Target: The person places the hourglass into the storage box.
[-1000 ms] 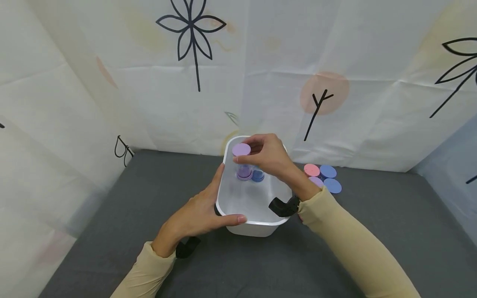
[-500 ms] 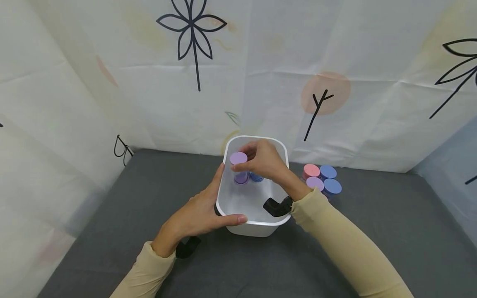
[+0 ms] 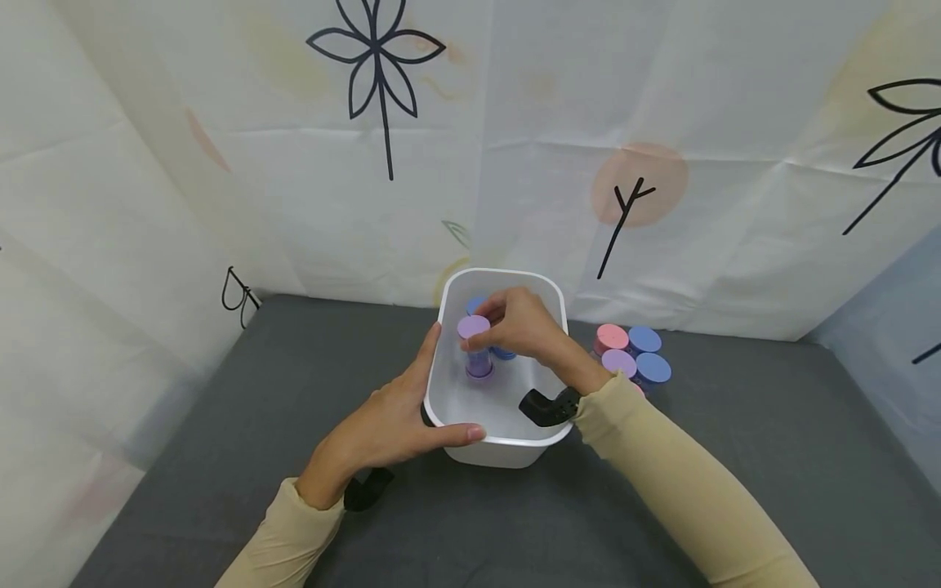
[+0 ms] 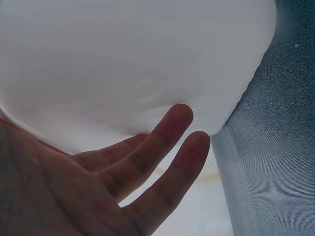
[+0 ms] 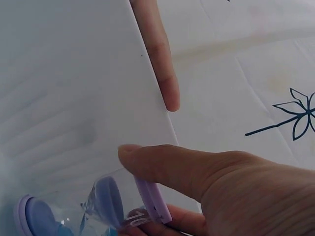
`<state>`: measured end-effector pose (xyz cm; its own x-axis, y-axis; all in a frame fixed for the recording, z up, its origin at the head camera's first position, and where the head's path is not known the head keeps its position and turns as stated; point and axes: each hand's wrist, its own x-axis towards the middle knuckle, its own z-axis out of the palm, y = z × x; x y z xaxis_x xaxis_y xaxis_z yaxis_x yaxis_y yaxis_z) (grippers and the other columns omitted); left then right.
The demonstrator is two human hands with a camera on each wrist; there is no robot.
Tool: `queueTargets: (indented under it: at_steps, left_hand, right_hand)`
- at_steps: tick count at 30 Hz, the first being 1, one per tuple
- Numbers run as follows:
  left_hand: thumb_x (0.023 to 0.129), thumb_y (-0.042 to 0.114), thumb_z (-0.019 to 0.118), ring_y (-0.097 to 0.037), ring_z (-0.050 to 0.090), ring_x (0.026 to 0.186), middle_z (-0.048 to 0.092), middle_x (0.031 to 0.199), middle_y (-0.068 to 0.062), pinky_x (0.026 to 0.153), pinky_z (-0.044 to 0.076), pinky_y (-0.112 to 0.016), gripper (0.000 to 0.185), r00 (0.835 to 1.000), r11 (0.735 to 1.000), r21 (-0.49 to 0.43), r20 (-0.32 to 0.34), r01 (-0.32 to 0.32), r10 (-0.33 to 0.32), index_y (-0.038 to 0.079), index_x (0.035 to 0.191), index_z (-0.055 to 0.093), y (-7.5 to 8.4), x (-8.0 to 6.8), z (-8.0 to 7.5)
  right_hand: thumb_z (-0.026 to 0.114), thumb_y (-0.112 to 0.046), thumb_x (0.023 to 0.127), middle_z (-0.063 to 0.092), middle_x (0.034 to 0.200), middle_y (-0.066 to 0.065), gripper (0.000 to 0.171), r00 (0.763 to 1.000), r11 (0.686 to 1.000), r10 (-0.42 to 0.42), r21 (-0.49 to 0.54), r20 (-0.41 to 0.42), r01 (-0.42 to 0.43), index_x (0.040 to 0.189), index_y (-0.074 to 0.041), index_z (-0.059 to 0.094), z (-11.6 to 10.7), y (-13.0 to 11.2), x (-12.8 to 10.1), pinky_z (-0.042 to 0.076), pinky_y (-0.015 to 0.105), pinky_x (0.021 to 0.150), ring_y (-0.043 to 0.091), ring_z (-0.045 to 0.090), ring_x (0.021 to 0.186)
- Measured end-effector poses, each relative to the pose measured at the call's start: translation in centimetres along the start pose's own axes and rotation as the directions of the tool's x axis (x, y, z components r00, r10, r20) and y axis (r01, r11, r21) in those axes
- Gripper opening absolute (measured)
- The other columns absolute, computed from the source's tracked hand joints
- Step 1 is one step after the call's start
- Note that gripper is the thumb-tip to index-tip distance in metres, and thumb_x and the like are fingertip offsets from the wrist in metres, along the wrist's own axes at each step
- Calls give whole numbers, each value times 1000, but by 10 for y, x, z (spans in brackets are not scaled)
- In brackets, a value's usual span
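**Hands at the white tub: one steadies, one lowers a purple-lidded jar**

Left hand [image 3: 390,429] clasps the near left corner of the white tub [image 3: 507,445], thumb hooked over the near rim, fingers flat and spread against the outer wall. Right hand [image 3: 518,322] reaches down inside the tub and pinches a purple-lidded jar [image 3: 475,343] by its lid, just inside the left wall. Blue-lidded jars [image 3: 504,353] sit beneath and behind it, largely hidden by the fingers. The tub stands at the back edge of the grey surface [image 3: 220,425], close to the curtain. Open room lies to the left and along the near edge. Right of the tub, a cluster of pink, purple and blue lidded jars [image 3: 632,353] stands, partly cut off by the sleeve.
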<state>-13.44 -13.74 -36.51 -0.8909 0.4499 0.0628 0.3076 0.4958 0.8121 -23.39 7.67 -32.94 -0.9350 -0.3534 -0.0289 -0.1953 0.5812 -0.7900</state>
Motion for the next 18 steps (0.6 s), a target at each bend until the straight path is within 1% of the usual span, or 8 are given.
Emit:
queueTargets:
  at_steps: [11, 18]
  left_hand:
    - [77, 66, 80, -21, 54, 128, 30, 160, 12, 98, 44, -46, 127, 1000, 1000, 11, -2, -1, 1, 40, 161, -12, 0, 0, 1]
    - [77, 65, 80, -11, 54, 123, 32, 158, 14, 97, 45, -45, 126, 1000, 1000, 15, -7, -7, 7, 42, 160, -12, 1, 0, 1]
  right_hand:
    - [95, -22, 70, 76, 99, 8, 50, 999, 999, 45, -20, 24, -45, 110, -1, 75, -1, 2, -1, 55, 34, 78, 20, 71, 94]
    - [95, -17, 68, 76, 94, 7, 45, 998, 997, 55, -54, 35, -53, 105, 0, 76, -1, 2, 0, 54, 31, 75, 18, 70, 89]
